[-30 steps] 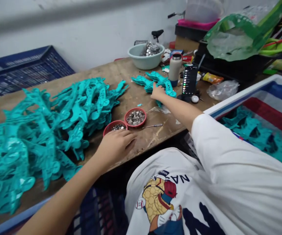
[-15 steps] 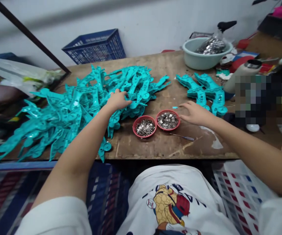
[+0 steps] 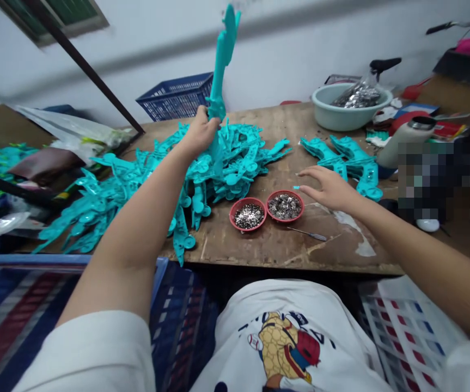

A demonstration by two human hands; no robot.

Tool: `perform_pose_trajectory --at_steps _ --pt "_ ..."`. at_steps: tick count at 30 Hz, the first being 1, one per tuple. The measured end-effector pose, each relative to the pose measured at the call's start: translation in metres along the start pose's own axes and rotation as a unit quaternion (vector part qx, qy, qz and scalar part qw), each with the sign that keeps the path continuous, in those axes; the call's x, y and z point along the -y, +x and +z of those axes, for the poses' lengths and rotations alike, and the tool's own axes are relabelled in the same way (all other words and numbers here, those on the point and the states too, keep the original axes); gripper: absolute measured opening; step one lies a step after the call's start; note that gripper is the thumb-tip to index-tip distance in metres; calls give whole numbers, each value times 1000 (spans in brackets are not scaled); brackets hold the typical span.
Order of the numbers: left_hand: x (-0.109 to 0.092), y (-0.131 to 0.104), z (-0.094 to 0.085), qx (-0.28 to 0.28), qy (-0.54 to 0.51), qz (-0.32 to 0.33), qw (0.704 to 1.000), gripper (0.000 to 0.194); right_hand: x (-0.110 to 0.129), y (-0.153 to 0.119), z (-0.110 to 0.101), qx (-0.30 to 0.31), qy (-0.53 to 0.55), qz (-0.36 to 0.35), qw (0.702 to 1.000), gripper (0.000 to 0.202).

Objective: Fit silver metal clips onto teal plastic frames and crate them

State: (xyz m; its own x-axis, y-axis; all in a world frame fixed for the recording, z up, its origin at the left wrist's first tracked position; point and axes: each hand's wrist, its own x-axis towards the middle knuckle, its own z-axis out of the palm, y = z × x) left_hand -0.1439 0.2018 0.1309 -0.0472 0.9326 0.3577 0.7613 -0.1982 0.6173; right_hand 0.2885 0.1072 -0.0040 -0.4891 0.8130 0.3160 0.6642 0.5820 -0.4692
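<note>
A long turquoise plastic part stands upright in my left hand, whose fingers are wrapped round it above a heap of the same turquoise parts. Its lower end merges with the heap in view. My right hand hovers over the table with fingers apart and nothing in them. Below and left of it are two red baskets, one of shiny metal pieces and one of small metal bits. Several turquoise parts lie just beyond the right hand. A small screwdriver rests in front of the baskets.
A pale green basin holding a bag of metal pieces stands at the back right. Near it are a bottle and clutter. A blue crate sits behind the heap. A dark pole slants across the left.
My left hand has lifted a turquoise part up from the heap. The right hand stays open near the baskets. The view has tilted upward slightly.
</note>
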Motion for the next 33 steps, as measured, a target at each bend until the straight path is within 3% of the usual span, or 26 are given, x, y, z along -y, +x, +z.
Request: perform_pose_trajectory --at_steps 4,8,11,14,17,19,21,23,26,29,31,33 --pt "-43 -14 18 -19 -55 3 998 17 45 18 -3 -18 28 -22 999 81" --pt "-100 -57 54 -43 -62 48 996 34 105 48 -7 -20 14 -30 999 121" --pt "-145 -95 69 -55 -91 41 993 23 137 66 -12 -45 -12 -10 999 103" --pt "-172 -130 59 -8 -92 54 994 19 150 62 -19 -90 -30 -2 995 85" --pt "-168 -169 33 82 -37 168 982 32 142 35 -25 -142 12 49 989 68" --pt "-153 -202 16 121 31 276 953 48 125 9 -28 -168 130 78 974 51" --pt "-136 -239 8 132 135 352 917 59 100 -21 -31 -150 261 95 949 33" --pt "-122 -277 9 143 218 379 888 62 76 -53 -32 -74 324 126 935 31" --pt "-110 -318 27 185 262 376 870 74 53 -96 -30 120 310 186 925 40" --pt "-102 -332 57 288 322 338 836 77 41 -114 -20 297 276 195 893 46" --pt "-93 -330 78 372 365 308 796 75 33 -110 -8 359 245 186 881 42" --pt "-83 -324 95 427 380 290 768 72 22 -99 6 352 179 190 899 37"
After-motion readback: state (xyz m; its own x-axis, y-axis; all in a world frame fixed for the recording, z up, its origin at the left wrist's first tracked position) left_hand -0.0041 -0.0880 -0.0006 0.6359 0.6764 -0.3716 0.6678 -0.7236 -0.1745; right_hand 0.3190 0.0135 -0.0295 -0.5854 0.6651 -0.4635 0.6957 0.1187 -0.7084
